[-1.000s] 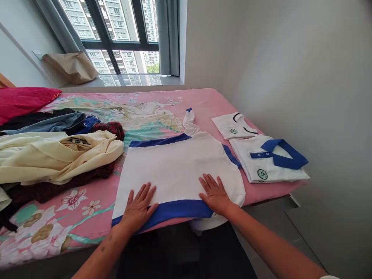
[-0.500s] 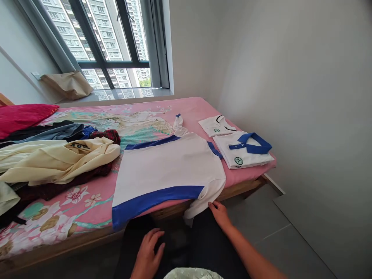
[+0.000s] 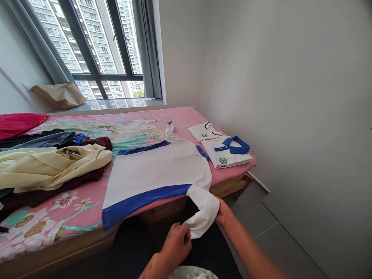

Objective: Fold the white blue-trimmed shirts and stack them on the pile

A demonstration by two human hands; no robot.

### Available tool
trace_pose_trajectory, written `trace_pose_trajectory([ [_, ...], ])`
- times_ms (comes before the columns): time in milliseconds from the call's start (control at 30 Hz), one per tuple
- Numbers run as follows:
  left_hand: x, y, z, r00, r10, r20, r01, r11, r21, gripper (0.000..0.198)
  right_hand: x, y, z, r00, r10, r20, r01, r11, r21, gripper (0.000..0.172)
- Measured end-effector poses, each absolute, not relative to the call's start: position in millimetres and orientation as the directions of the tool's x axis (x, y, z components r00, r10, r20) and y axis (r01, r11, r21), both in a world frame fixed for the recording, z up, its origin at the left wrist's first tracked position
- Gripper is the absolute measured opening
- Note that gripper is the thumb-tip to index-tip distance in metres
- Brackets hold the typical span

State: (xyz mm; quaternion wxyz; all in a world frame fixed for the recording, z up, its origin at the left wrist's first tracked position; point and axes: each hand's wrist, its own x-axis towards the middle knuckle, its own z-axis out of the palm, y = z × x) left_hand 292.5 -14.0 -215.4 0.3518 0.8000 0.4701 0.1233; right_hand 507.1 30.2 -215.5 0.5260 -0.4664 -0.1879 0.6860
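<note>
A white long-sleeved shirt (image 3: 154, 170) with blue side panels and a blue collar edge lies spread face down on the bed. Its near sleeve hangs over the bed's front edge, raised above my lap and bent. My left hand (image 3: 178, 240) is closed on the lower end of that sleeve, around the cuff. My right hand (image 3: 223, 214) grips the sleeve's outer bend, with some fingers hidden behind the cloth. The far sleeve lies crumpled towards the window.
Folded white shirts, one with a blue collar (image 3: 240, 145), lie at the bed's right end. A heap of clothes with a cream garment (image 3: 49, 166) on top covers the left. The wooden bed frame (image 3: 229, 185) runs along the front, and a paper bag (image 3: 59, 95) rests on the windowsill.
My left hand has moved right and taken hold of the sleeve end. My right hand has lifted the sleeve from its hanging position. The view has shifted slightly right and up.
</note>
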Motion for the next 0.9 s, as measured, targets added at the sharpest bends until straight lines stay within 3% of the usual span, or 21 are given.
trace_pose_trajectory([
  [167,299,-63,-178,0.631,0.715,-0.3,0.545,-0.134,0.828,0.016,516,-12,-235,-0.016,0.798,-0.603,-0.514,-0.523,-0.679,0.047],
  [300,296,-62,-179,0.441,0.832,-0.336,0.648,-0.036,0.761,0.057,512,-39,-251,0.033,0.787,-0.617,-0.33,-0.574,-0.749,0.042],
  [367,293,-58,-184,0.431,0.796,-0.425,0.679,0.024,0.734,0.074,509,-44,-252,0.09,0.788,-0.609,-0.342,-0.55,-0.762,0.038],
  [467,295,-61,-180,0.544,0.697,-0.468,0.605,0.061,0.794,0.047,504,-48,-239,0.068,0.847,-0.527,-0.572,-0.4,-0.716,0.034],
  [567,306,-70,-165,0.625,0.655,-0.425,0.408,0.19,0.893,0.022,499,-56,-217,-0.098,0.903,-0.418,-0.751,-0.342,-0.564,0.034],
  [700,322,-74,-166,0.697,0.62,-0.361,0.104,0.411,0.906,0.034,493,-76,-199,-0.203,0.863,-0.462,-0.768,-0.433,-0.472,0.032],
  [800,329,-66,-188,0.569,0.679,-0.464,0.134,0.48,0.867,0.048,494,-91,-197,-0.119,0.812,-0.571,-0.731,-0.461,-0.504,0.025],
  [900,337,-52,-203,0.46,0.66,-0.594,0.209,0.57,0.795,0.059,495,-99,-193,-0.03,0.807,-0.59,-0.681,-0.449,-0.579,0.026],
])
